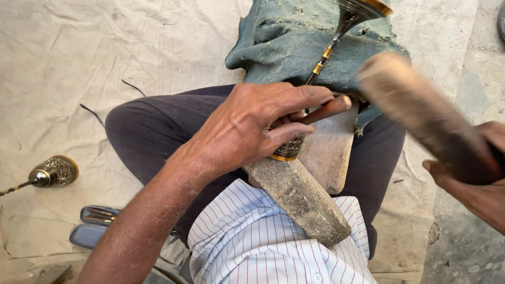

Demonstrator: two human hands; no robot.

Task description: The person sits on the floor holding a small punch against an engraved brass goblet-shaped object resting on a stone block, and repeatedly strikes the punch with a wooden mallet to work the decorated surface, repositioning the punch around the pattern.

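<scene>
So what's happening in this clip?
A seated person's left hand steadies an ornate brass piece and a wooden-handled tool on a wooden block across the lap. The right hand grips a blurred wooden mallet, raised. A similar brass piece lies on the cloth-covered floor.

Single head-worn view, looking steeply down, close over the lap and hands, floor cloth (79, 63) around
</scene>
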